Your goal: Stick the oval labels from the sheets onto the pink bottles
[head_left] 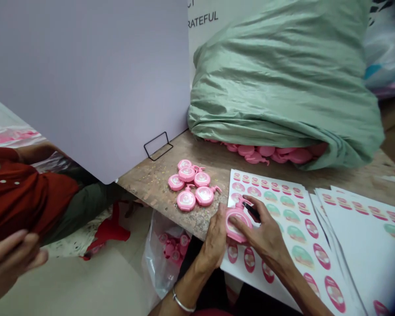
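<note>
My left hand [214, 239] is closed around the left side of a pink round plastic piece [239, 237] with a pump-like top, held over the edge of a sticker sheet [283, 250]. My right hand [266, 235] grips a slim black tool [252, 212], whose kind I cannot make out, under its fingers. Its thumb presses on the round face of the pink piece. The sheet bears printed pink and green oval stickers, with bare white patches among them. Left of my hands lie several similar pink pieces [186, 200] with labels on their faces.
More sticker sheets [368, 237] lie at right. A green cloth sack [283, 87] spills pink pieces onto the wooden table [158, 186]. A pale panel [85, 87] stands at left. Below hangs a clear bag [154, 259] of pink pieces. Another person's hand [13, 263] shows at left.
</note>
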